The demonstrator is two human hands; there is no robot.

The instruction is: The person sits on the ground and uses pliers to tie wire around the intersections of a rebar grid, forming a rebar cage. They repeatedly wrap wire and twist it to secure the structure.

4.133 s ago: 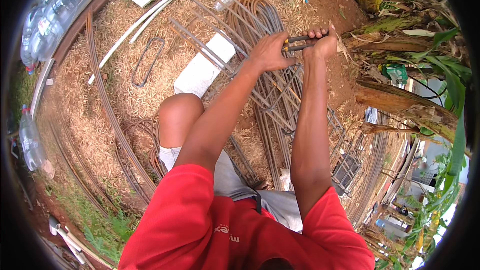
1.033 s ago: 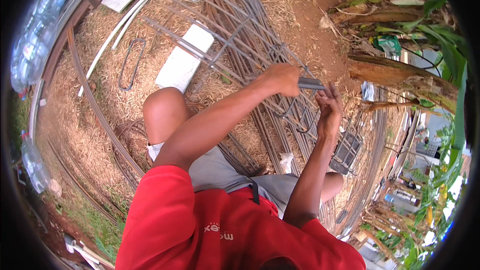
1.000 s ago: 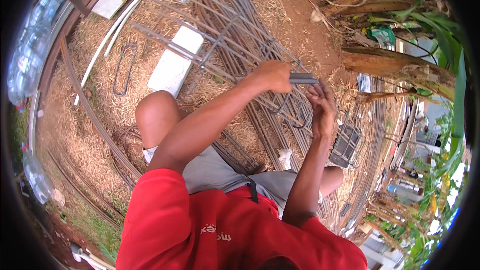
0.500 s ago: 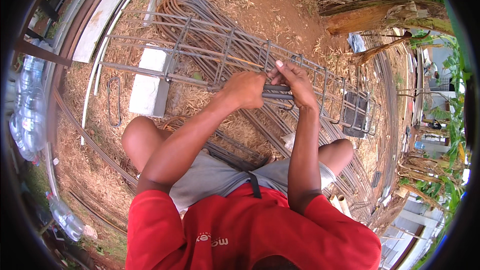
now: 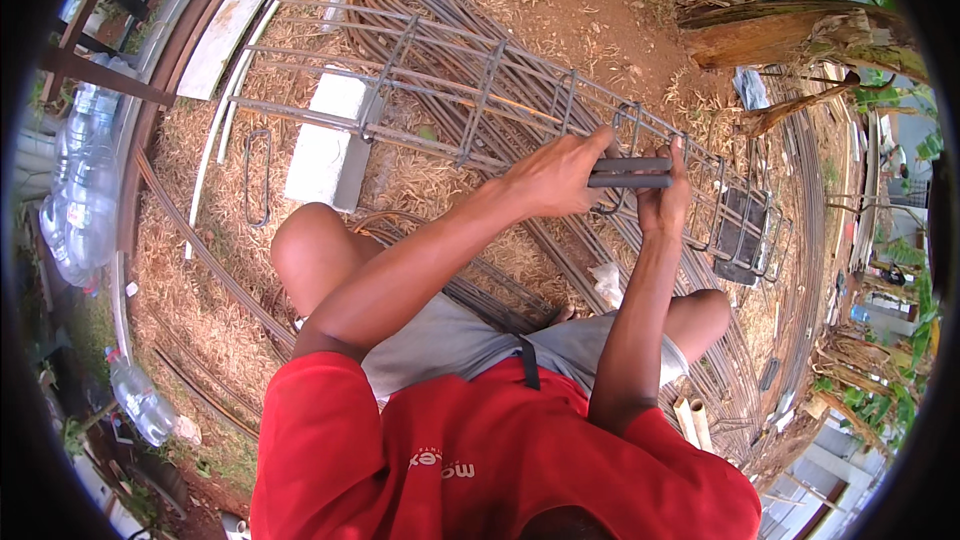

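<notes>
I sit over a long rebar cage (image 5: 470, 100) that lies across the ground in front of my knees. My left hand (image 5: 555, 175) grips the dark handles of a pair of pincers (image 5: 630, 173) held level over the cage's near bar. My right hand (image 5: 665, 195) is closed around the far end of the same tool, fingers pointing up. A loose rectangular stirrup (image 5: 257, 178) lies on the straw to the left.
A white block (image 5: 325, 138) props the cage at the left; a dark block (image 5: 742, 238) sits under its right end. Coiled rebar (image 5: 420, 0) lies behind. Plastic bottles (image 5: 85, 180) line the left edge, logs (image 5: 790, 35) and plants the right.
The view has swung so the cage now runs across the frame. Both hands stay together on the pincers and have shifted a little right along the cage.
</notes>
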